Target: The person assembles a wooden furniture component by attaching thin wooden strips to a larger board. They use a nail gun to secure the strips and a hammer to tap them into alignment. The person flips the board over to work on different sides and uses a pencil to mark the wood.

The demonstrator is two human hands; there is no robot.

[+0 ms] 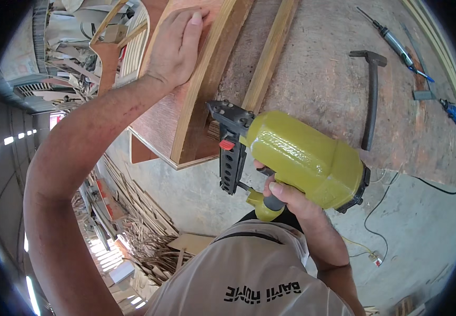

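Observation:
My right hand (pixel 291 199) is wrapped round the grip of a yellow-green nail gun (pixel 304 158) with a black nose and magazine. The nose of the gun points left, at or very close to the edge of a wooden frame (pixel 201 95); whether it touches, I cannot tell. On the plywood panel (pixel 157 124) of that frame lies my left hand (pixel 174 45), flat and with the fingers stretched out, holding nothing. A loose wooden strip (pixel 272 55) lies on the worktable just right of the frame.
The worn worktable (pixel 322 68) carries a hammer (pixel 372 100), a screwdriver-like tool (pixel 393 45) and a blue-handled tool (pixel 453 113) on the right. Scrap wood (pixel 143 231) is heaped on the floor at lower left. A cable (pixel 378 216) trails across the floor at right.

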